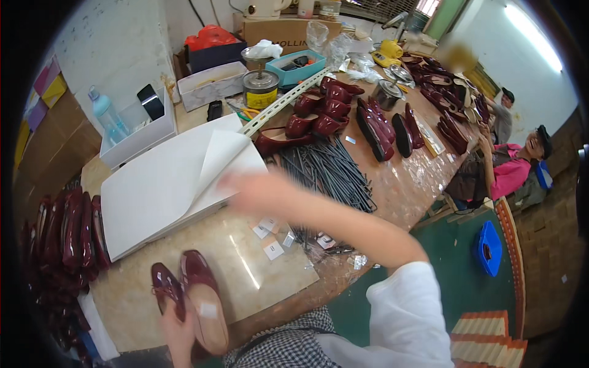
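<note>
On the near left of the table lies a pair of glossy dark-red shoes. My left hand (178, 336) is closed around the back of the left shoe (167, 283), which has a small bow. Touching it on the right is the other shoe (205, 300), a pale label on its insole. My right hand (254, 191) is stretched across the right edge of a thick stack of white paper (153, 178), its fingers smeared by motion. Beside that hand the top sheet (218, 156) curls up from the stack; whether the fingers grip it, I cannot tell.
Grey rods (331, 175) lie heaped right of the paper, with small white labels (272, 248) nearer me. Finished-looking red shoes (374, 126) stand farther back. More shoes (70, 230) are piled at left. A perforated metal strip (285, 101) crosses behind. Co-workers (512, 172) sit at far right.
</note>
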A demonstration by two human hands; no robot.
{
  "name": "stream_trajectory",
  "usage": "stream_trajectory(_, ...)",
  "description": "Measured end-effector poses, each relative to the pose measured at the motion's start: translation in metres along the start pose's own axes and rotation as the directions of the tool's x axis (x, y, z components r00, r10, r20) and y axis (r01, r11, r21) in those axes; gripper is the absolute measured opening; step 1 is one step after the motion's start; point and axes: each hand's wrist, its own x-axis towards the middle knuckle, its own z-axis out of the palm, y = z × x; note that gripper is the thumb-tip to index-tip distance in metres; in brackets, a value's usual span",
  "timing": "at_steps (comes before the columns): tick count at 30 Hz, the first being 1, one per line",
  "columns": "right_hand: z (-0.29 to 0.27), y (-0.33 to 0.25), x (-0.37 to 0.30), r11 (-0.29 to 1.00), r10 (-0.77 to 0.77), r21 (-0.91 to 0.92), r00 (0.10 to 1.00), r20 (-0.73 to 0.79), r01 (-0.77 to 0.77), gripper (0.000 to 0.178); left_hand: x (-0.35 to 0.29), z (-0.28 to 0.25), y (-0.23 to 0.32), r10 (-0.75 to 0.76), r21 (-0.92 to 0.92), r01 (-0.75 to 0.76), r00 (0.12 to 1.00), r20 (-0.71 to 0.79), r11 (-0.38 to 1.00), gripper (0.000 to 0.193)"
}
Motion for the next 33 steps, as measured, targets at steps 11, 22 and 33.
stream_trajectory(11,-0.01,0.216,-0.019,0.463,0.803,0.862,0.314,-0.506,0.206,0.024,0.023,0.038,-0.041,-0.179,0.106,0.169,0.98,0.09,0.98,0.029)
stream_trajectory(22,0.136,-0.031,-0.14,0.973,-0.227,-0.057,0.89,-0.395,0.223,0.03,0.148,-0.01,0.034,0.409,0.493,-0.381,0.911,0.055,0.782,0.034)
stream_trajectory(33,0.139,-0.049,-0.128,0.96,0.051,0.276,0.952,-0.3,0.036,0.035,0.265,0.04,-0.022,0.388,0.567,-0.237,0.908,-0.16,0.789,0.038)
